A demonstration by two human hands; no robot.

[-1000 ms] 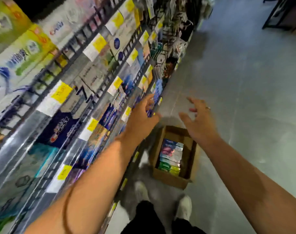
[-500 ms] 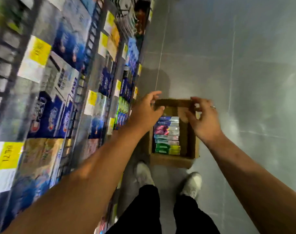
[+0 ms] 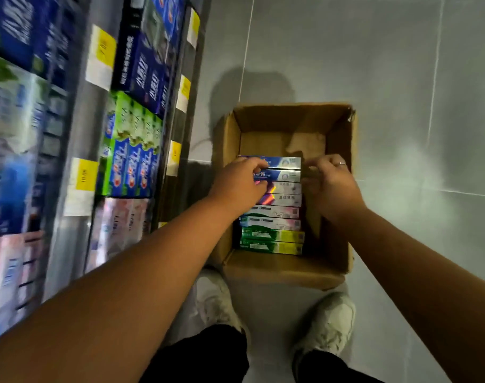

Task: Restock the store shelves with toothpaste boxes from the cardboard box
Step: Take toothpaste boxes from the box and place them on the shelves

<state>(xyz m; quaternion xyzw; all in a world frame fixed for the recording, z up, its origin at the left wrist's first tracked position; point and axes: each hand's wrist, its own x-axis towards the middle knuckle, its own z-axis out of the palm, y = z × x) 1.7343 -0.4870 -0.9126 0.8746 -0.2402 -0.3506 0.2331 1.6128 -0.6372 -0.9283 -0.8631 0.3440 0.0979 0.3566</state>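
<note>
Left hand (image 3: 240, 181): fingers curled over the left end of the blue toothpaste boxes (image 3: 284, 163), grasping there; whether it holds one or both of the pair cannot be told. Right hand (image 3: 331, 186): fingers and thumb curled in at the right end of the same pair, pinching at the box ends; a ring (image 3: 341, 163) shows on one finger. The blue pair lies at the far end of a row of toothpaste boxes (image 3: 274, 217), packed side by side along the left part of the cardboard box (image 3: 284, 268). Going near from the blue pair: a shiny pink one, pale ones, then two green-and-yellow ones (image 3: 273, 241) nearest. The right part and far part of the cardboard box floor are bare brown card. The cardboard box stands open on the grey tiled floor (image 3: 388, 64), just right of the store shelves (image 3: 78, 150). Shelves hold upright toothpaste cartons, dark blue farther off, green and blue in the middle, pink nearer; yellow price labels (image 3: 105, 48) on the shelf edges. Two white shoes (image 3: 330, 319) stand just near of the cardboard box.
</note>
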